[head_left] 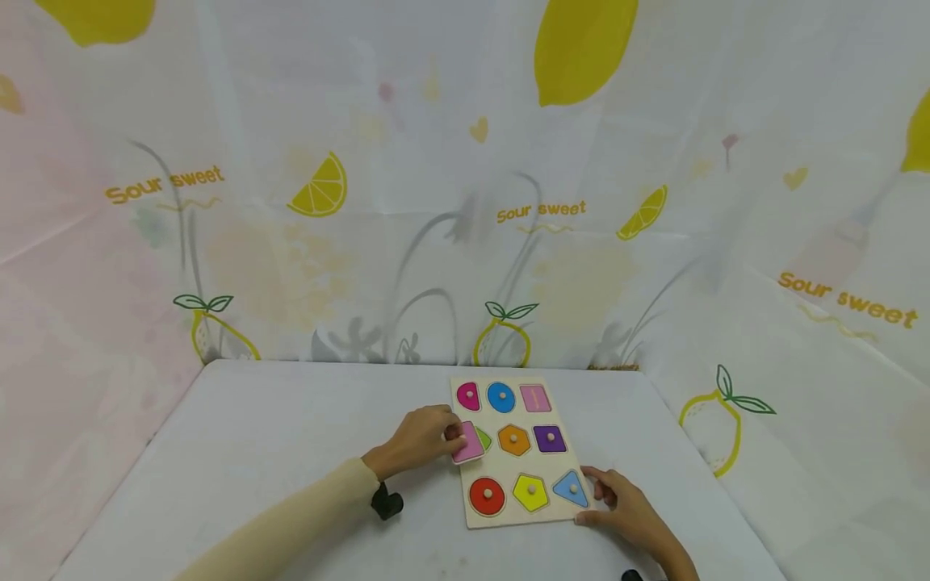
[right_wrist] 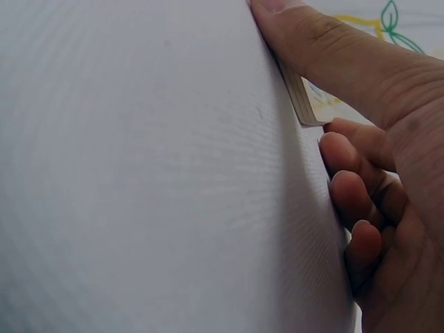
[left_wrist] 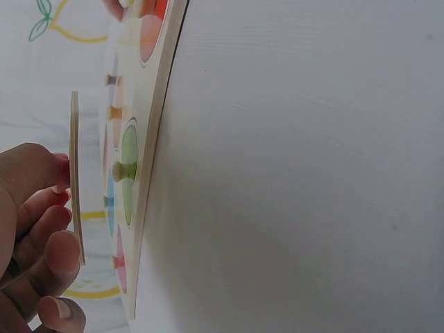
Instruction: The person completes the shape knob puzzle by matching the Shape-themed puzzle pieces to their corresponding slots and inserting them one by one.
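In the head view my left hand (head_left: pixel 425 440) pinches a pink puzzle piece (head_left: pixel 471 443) above the left edge of the wooden shape board (head_left: pixel 501 516). The left wrist view shows this thin piece (left_wrist: pixel 75 180) edge-on, apart from the board, with the fingertips at its knob side. It partly covers a green piece (head_left: pixel 484 439) on the board. The board's top right pink square recess (head_left: pixel 536 398) has no knob and shows a light line. My right hand (head_left: pixel 626 512) holds the near right corner of the board, thumb at the front edge, fingers along the right side.
Knobbed pieces sit in the board: a magenta half-round (head_left: pixel 467 396), blue circle (head_left: pixel 500 396), orange hexagon (head_left: pixel 513 440), purple square (head_left: pixel 550 439), red circle (head_left: pixel 485 498), yellow pentagon (head_left: pixel 531 493) and blue triangle (head_left: pixel 570 489). A lemon-print curtain (head_left: pixel 407 266) stands behind the white table (head_left: pixel 291 436).
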`<state>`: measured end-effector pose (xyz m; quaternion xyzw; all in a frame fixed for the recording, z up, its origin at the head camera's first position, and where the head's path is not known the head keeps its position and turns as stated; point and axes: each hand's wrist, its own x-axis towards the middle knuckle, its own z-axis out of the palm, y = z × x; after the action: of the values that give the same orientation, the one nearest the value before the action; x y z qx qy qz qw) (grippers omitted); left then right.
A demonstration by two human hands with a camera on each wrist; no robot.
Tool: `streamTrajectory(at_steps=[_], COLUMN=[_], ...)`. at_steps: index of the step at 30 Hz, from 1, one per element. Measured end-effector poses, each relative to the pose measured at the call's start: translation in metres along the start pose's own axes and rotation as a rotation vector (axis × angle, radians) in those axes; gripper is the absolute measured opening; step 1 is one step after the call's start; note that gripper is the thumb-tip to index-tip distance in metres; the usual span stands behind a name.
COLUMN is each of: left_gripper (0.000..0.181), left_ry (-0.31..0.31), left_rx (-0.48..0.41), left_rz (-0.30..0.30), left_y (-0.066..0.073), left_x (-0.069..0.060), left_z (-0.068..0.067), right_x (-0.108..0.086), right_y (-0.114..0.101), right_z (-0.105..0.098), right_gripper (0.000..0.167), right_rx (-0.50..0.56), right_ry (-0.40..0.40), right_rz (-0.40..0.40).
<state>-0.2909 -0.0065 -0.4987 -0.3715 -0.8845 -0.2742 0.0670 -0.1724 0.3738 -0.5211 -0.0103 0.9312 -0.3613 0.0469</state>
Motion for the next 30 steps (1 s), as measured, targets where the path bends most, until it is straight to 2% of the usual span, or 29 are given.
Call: streamTrajectory(at_steps=[9, 17, 26, 30], left_gripper=[0.016, 0.017, 0.018, 0.018], left_ry=[0.009, 0.011, 0.015, 0.009], left_rx=[0.009, 0.013, 0.054, 0.043], left_rz=[0.023, 0.037, 0.041, 0.043], left_y=[0.002, 0.006, 0.004, 0.006], left_x=[0.015, 0.024, 0.038, 0.044], left_z=[0.005, 0.005, 0.012, 0.012], right_x=[0.000, 0.000, 0.000, 0.000], right_y=[-0.001, 0.000, -0.001, -0.002], right_z=[-0.001, 0.001, 0.001, 0.001], right_gripper=[0.082, 0.084, 0.083, 0.083], right_rx=[-0.012, -0.026, -0.020, -0.018], right_ry=[-0.003, 0.001, 0.011, 0.008], right_rz=[-0.025, 0.002, -0.011, -0.008])
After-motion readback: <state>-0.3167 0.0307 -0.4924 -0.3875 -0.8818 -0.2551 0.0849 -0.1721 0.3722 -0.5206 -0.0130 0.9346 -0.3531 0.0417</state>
